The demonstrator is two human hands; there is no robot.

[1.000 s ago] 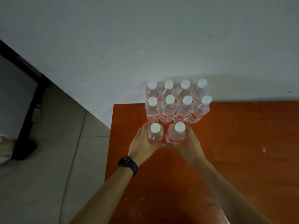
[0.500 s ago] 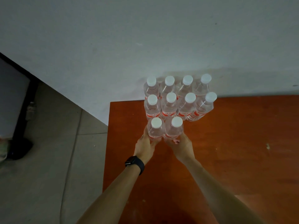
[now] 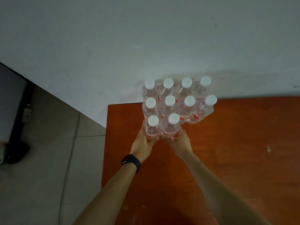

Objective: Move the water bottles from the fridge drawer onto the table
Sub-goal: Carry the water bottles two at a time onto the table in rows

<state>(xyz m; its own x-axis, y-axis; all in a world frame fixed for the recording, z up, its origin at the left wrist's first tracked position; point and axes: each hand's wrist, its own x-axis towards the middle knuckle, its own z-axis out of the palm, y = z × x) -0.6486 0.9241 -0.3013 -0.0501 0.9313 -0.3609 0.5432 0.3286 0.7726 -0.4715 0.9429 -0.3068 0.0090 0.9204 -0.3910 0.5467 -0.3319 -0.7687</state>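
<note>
Bottles (image 3: 169, 109) ten on table (image 3: 243, 143); left hand (image 3: 142, 143), right hand (image 3: 181, 143) grip two.

Both forearms are bare. A black smartwatch (image 3: 128, 160) on a black band wraps the left wrist, and the left hand (image 3: 141, 145) wears a thin ring (image 3: 139, 131). One nail of the right hand (image 3: 180, 142) shows dark polish

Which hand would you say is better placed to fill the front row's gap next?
Probably the right hand: its right front bottle borders that gap; the left hand grips the left front bottle, farther off.
</note>
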